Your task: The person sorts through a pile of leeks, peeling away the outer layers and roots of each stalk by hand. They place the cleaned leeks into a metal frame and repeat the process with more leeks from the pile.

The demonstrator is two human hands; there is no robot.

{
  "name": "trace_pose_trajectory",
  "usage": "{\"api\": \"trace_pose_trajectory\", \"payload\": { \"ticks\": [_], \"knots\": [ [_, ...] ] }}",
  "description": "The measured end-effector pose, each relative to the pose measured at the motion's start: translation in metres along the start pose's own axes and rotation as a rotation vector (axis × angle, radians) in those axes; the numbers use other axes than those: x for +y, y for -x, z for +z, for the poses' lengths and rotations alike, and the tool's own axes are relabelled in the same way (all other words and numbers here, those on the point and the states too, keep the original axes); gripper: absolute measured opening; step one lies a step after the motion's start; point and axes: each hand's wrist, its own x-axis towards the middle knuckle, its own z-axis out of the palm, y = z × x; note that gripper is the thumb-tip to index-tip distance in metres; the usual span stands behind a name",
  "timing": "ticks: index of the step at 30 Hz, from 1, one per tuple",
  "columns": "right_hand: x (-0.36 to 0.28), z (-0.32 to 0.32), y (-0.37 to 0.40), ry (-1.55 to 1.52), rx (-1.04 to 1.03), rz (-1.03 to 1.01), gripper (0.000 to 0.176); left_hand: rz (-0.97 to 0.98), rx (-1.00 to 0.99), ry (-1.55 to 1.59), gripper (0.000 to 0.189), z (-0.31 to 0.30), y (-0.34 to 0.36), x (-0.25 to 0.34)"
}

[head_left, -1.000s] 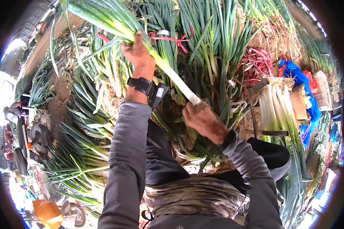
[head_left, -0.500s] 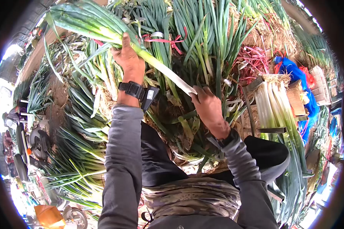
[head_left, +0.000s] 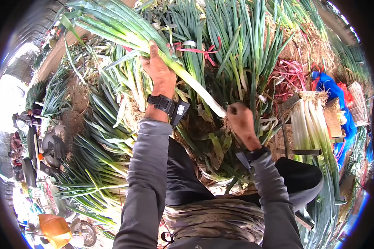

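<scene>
A long green onion (head_left: 198,88) slants across the upper middle, its leaves at the upper left and its white root end at the lower right. My left hand (head_left: 160,71) is closed around the stalk just below the leaves, thumb pointing up along it. My right hand (head_left: 241,119) is curled at the root end, with thin roots showing beside its fingers. What lies inside those fingers is hidden. A black strap with a dark box (head_left: 179,113) sits on my left wrist. Near my right wrist is a grey flat piece (head_left: 242,158).
Trimmed green onions (head_left: 309,120) lie on a metal rack at the right. Untrimmed bunches (head_left: 237,45) fill the back, and more onions (head_left: 97,162) lie at the left. Red ties (head_left: 287,74) are heaped near a blue sheet (head_left: 334,89). A scooter (head_left: 54,145) stands far left.
The whole view has shifted, with things now further right and slightly lower. My right hand has curled and turned at the root end, and roots now show beside it. My left hand keeps its hold.
</scene>
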Motion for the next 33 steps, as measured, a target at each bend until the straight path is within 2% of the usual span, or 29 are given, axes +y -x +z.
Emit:
{"api": "trace_pose_trajectory", "payload": {
  "ticks": [1, 2, 3, 4, 5, 6, 7, 8, 9, 11, 13, 14, 15, 16, 18, 20, 21, 23, 24, 25, 26, 27, 30, 31, 32, 33],
  "knots": [
    [0.001, -0.01, 0.002, -0.243, -0.072, 0.202, 0.017, 0.004, -0.023, -0.004, 0.039, 0.0, 0.001, 0.003],
    [0.009, -0.019, -0.001, -0.374, 0.012, 0.29, 0.021, -0.025, 0.032, -0.01, 0.04, 0.004, 0.003, 0.006],
    [0.019, -0.029, -0.006, -0.506, 0.093, 0.373, 0.025, 0.002, -0.051, -0.008, 0.042, -0.003, -0.001, 0.004],
    [0.039, -0.031, -0.005, -0.656, 0.25, 0.313, 0.026, -0.017, -0.027, 0.007, 0.044, -0.005, -0.003, 0.003],
    [0.033, -0.04, -0.01, -0.512, 0.234, 0.274, 0.035, -0.039, -0.009, 0.026, 0.045, -0.004, -0.004, 0.001],
    [0.028, -0.041, -0.012, -0.192, 0.276, -0.047, 0.04, -0.041, -0.093, 0.037, 0.044, -0.007, -0.003, 0.001],
    [0.024, -0.039, -0.01, 0.14, 0.313, -0.354, 0.045, -0.087, -0.095, 0.068, 0.041, -0.008, -0.004, -0.001],
    [0.008, -0.039, -0.007, -0.05, 0.153, -0.355, 0.058, -0.139, -0.098, 0.099, 0.038, -0.012, -0.007, -0.007],
    [-0.018, -0.041, -0.004, -0.142, 0.087, -0.26, 0.066, -0.188, -0.102, 0.13, 0.035, -0.01, -0.009, -0.011],
    [-0.052, -0.041, -0.002, 0.006, 0.188, -0.275, 0.071, -0.144, -0.067, 0.146, 0.032, 0.0, 0.001, -0.016],
    [-0.022, 0.001, 0.014, 0.273, -0.135, -0.153, 0.077, -0.094, -0.051, 0.111, 0.03, 0.007, 0.008, -0.015],
    [0.023, 0.025, 0.033, 0.396, -0.137, -0.389, 0.075, -0.164, -0.095, 0.085, 0.032, -0.002, 0.002, -0.02],
    [0.043, 0.028, 0.04, 0.42, -0.156, -0.451, 0.072, -0.21, -0.056, -0.007, 0.032, 0.003, 0.012, -0.011],
    [0.062, 0.031, 0.047, 0.443, -0.174, -0.514, 0.069, -0.159, -0.12, 0.002, 0.031, 0.008, 0.014, -0.009],
    [0.049, 0.011, 0.056, 0.279, -0.306, -0.281, 0.06, -0.123, -0.191, 0.003, 0.03, 0.004, 0.014, -0.01],
    [0.015, -0.007, 0.029, 0.004, -0.158, -0.132, 0.047, -0.196, -0.217, -0.009, 0.031, 0.005, 0.019, -0.014],
    [0.003, -0.008, 0.01, -0.29, 0.002, -0.235, 0.041, -0.241, -0.218, -0.017, 0.032, 0.01, 0.022, -0.016],
    [-0.045, -0.032, -0.034, -0.23, -0.009, -0.244, 0.042, -0.335, -0.29, 0.031, 0.033, 0.028, 0.051, -0.008],
    [-0.07, -0.036, -0.049, -0.388, -0.047, -0.125, 0.042, -0.32, -0.277, 0.027, 0.033, 0.025, 0.051, -0.022],
    [-0.094, -0.041, -0.059, -0.477, -0.033, -0.133, 0.041, -0.316, -0.271, 0.028, 0.032, 0.032, 0.06, -0.023],
    [-0.104, -0.039, -0.072, -0.48, -0.082, -0.136, 0.039, -0.397, -0.323, 0.07, 0.032, 0.037, 0.067, -0.019],
    [-0.107, -0.037, -0.079, -0.485, -0.135, -0.138, 0.037, -0.478, -0.369, 0.11, 0.032, 0.037, 0.072, -0.019],
    [-0.102, -0.019, -0.077, -0.657, -0.024, -0.078, 0.031, -0.379, -0.345, 0.051, 0.03, 0.046, 0.079, -0.026],
    [-0.1, -0.015, -0.074, -0.847, 0.033, 0.026, 0.023, -0.348, -0.346, 0.044, 0.03, 0.049, 0.08, -0.026],
    [-0.086, -0.008, -0.082, -0.977, 0.072, 0.122, 0.022, -0.444, -0.338, 0.073, 0.03, 0.045, 0.08, -0.026],
    [-0.064, -0.004, -0.088, -1.106, 0.119, 0.225, 0.022, -0.458, -0.345, 0.102, 0.03, 0.042, 0.079, -0.027]
  ]
}}
